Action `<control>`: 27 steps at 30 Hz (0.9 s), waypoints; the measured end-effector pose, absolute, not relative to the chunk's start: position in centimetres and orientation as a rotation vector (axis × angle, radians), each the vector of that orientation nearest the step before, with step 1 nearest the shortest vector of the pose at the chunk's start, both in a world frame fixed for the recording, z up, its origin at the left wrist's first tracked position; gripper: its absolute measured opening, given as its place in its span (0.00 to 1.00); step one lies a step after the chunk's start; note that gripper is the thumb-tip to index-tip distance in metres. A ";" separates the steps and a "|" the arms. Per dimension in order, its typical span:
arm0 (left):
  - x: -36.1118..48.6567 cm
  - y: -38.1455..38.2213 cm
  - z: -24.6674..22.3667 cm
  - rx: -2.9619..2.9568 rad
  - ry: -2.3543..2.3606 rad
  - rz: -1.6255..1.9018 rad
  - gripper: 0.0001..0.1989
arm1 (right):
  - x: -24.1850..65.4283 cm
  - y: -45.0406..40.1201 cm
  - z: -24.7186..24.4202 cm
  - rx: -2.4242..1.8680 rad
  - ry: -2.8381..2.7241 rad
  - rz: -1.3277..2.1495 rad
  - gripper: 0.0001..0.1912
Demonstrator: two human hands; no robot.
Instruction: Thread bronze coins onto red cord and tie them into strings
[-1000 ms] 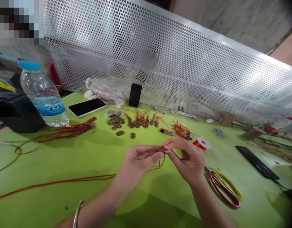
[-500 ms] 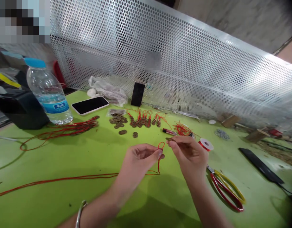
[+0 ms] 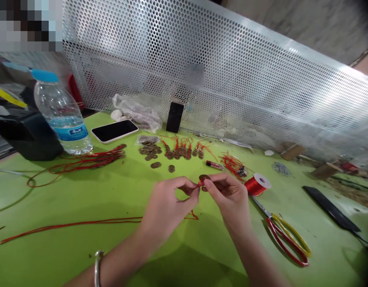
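Note:
Between thumb and fingers, my left hand [image 3: 172, 203] pinches a red cord [image 3: 91, 222], whose long tail runs left across the green table. My right hand [image 3: 232, 199] grips a round bronze-coloured coin [image 3: 204, 177] against the cord's upper end, where the two hands almost meet. Part of another coin shows just below it, between the fingertips. The loop of the cord is mostly hidden by the fingers. Beyond the hands lie loose coins [image 3: 155, 164] and a row of coins tied with red cord [image 3: 181, 152].
Scissors [image 3: 287, 239] lie right of my right hand, beside a spool of red ribbon [image 3: 257, 185]. Red cord scraps [image 3: 232, 163] and a marker-like tube [image 3: 214, 165] sit behind. At left stand a water bottle [image 3: 64, 115], a phone [image 3: 114, 130] and bundled red cords [image 3: 91, 161].
My right hand has moved left and brought its coin to the red cord loop in my left hand. The spool, partly covered before, now shows more fully.

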State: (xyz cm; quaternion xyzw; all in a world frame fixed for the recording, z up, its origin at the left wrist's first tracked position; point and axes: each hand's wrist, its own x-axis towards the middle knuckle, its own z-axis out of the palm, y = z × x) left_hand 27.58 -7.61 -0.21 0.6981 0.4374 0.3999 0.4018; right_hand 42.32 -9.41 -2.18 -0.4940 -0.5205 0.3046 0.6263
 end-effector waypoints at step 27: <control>27.1 -7.5 -2.1 2.845 0.940 1.564 0.10 | 40.9 -9.3 -3.3 -1.102 -0.984 0.633 0.08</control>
